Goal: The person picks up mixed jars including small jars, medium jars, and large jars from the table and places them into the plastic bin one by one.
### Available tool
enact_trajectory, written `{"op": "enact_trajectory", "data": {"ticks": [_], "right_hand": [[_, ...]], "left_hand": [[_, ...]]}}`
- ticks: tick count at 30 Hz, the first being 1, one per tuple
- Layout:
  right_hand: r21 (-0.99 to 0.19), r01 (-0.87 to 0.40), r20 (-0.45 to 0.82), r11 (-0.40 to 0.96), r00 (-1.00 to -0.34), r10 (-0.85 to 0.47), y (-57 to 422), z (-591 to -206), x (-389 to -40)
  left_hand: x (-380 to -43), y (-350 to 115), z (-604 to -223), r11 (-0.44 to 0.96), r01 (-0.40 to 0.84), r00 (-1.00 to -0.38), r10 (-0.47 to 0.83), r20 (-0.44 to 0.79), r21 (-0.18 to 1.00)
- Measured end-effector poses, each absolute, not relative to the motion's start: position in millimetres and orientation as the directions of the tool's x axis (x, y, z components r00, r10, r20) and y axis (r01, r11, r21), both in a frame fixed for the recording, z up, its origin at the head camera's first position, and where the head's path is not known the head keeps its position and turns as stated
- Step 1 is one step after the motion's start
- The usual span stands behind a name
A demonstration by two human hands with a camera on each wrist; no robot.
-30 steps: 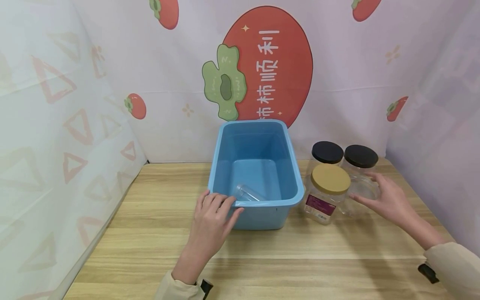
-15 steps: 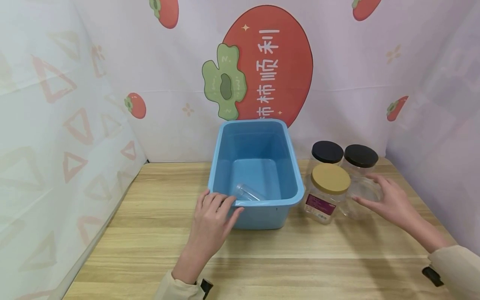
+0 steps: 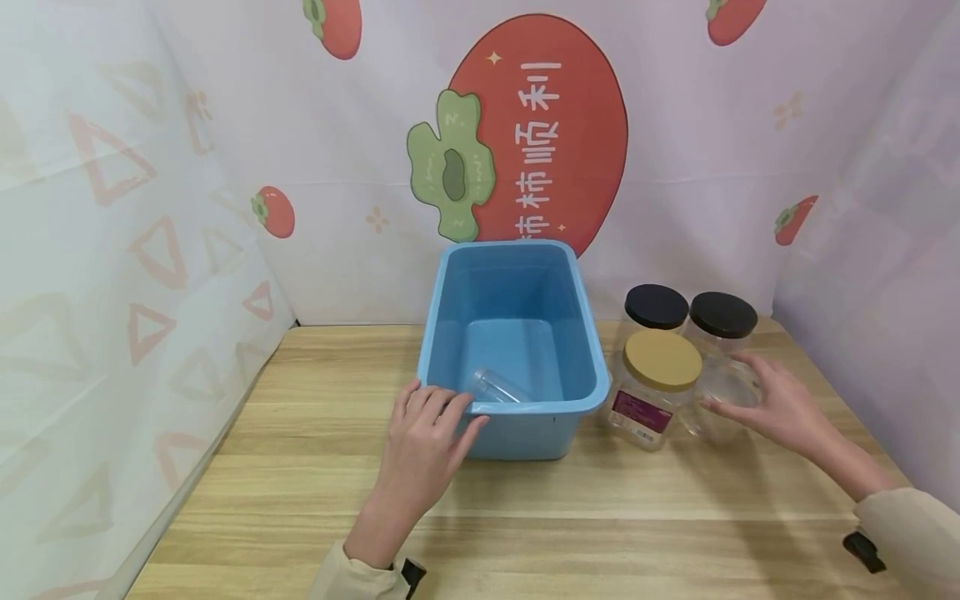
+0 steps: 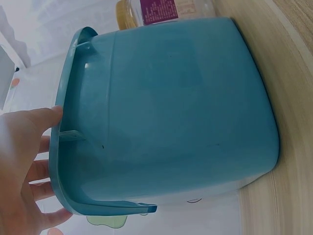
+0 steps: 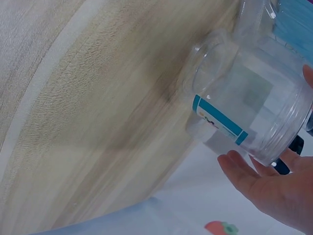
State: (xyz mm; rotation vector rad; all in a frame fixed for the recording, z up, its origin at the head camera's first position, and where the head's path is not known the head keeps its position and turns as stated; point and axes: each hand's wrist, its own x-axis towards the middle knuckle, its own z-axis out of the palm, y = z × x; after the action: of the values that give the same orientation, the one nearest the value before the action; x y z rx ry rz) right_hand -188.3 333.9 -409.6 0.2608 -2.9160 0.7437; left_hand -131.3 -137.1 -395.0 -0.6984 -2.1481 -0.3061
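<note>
My left hand (image 3: 423, 442) grips the near rim of a blue plastic bin (image 3: 517, 433), fingers over the edge and thumb outside, as the left wrist view also shows. On the right, my right hand (image 3: 780, 406) holds a lidless clear plastic jar (image 5: 249, 93) near its mouth, thumb on one side and fingers on the other. A teal label (image 5: 220, 120) runs across the jar's side. Right beside it stands a clear jar with a gold lid (image 3: 663, 360) and a purple label. Inside the bin lies a small clear cylindrical container (image 3: 497, 386), partly hidden by the rim.
Two clear jars with black lids, a left one (image 3: 656, 306) and a right one (image 3: 723, 314), stand behind the gold-lidded jar. All stand on a wooden table (image 3: 570, 533). A printed cloth (image 3: 337, 275) hangs behind the bin, and cloth also encloses both sides.
My right hand and the lidless jar have shifted very slightly at the right. The left hand, the bin and the lidded jars stay in place.
</note>
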Motion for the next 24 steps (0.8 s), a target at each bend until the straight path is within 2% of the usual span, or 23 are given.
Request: {"op": "enact_trajectory", "data": {"ticks": [13,24], "right_hand": [[-0.47,-0.22,0.168,0.855,-0.973,-0.158,339,-418,-189],[-0.57,-0.194,0.12,0.798,-0.981,-0.153,343,-424,-192]], "left_hand": [[-132,-136,-398,0.817,0.576,-0.494,0.368,0.788,-0.021],[-131,-137,-396,0.815,0.58,-0.498,0.368,0.785,-0.014]]}}
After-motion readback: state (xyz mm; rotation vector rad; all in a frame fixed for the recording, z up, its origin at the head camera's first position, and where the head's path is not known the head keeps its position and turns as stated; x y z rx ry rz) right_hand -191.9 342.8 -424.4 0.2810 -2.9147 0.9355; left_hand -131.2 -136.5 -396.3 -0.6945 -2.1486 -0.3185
